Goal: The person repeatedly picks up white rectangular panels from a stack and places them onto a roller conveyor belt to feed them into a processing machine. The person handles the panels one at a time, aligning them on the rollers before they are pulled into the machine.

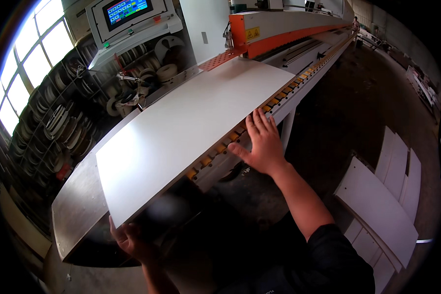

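A long white panel [196, 132] lies flat, its far end beside the orange and white machine [274, 34] and its near end toward me. My left hand [132, 241] is at the panel's near corner, gripping it, with one finger up along the short end; the other fingers are partly hidden in shadow. Against the panel's right long edge rests my right hand [265, 144], fingers stretched and thumb spread. Beneath that edge runs a row of yellow rollers [220, 148] on the machine's rail.
A bare metal table [81, 210] extends under the panel's left side. A control console [132, 24] with a lit screen stands at the back left, before racks of banding rolls [66, 122]. More white panels [377, 206] are stacked low at the right. A person [355, 23] stands far off.
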### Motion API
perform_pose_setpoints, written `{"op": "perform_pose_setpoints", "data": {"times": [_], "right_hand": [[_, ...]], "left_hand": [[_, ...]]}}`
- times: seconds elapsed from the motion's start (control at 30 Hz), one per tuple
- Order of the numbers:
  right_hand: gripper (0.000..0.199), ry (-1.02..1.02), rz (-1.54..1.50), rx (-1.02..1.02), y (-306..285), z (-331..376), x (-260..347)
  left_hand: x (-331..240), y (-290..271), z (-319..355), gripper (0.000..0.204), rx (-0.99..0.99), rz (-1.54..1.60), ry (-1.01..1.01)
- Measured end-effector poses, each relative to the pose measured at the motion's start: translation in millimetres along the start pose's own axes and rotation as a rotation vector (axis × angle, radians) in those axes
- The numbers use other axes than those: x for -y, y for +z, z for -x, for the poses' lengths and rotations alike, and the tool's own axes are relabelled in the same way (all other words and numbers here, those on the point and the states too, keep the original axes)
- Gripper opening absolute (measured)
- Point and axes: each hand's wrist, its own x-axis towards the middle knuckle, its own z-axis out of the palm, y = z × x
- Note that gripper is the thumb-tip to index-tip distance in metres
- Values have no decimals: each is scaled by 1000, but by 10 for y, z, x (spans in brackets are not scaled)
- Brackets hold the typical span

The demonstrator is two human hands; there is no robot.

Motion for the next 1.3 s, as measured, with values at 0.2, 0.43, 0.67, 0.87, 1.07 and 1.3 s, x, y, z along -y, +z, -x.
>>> {"op": "perform_pose_setpoints", "data": {"times": [0.2, 0.43, 0.67, 0.87, 1.07, 1.3], "right_hand": [[58, 48, -344, -284, -57, 123, -547], [43, 1003, -711, -184, 39, 1995, -1228], [87, 1709, -1120, -437, 59, 4283, -2548], [83, 1756, -1114, -558, -71, 4932, -2826], [40, 1783, -1124, -936, -190, 4816, -2926], [40, 1744, -1196, -949, -181, 5060, -2418]], "left_hand": [[254, 386, -25, 48, 39, -43, 80], [-72, 1071, 81, 42, 169, 18, -34], [45, 1554, 151, 46, 262, 26, -140], [18, 1617, 591, 39, 297, -1, -42], [287, 1417, 1677, 29, 636, -126, -408], [380, 1423, 2549, 30, 1223, -232, -796]]}}
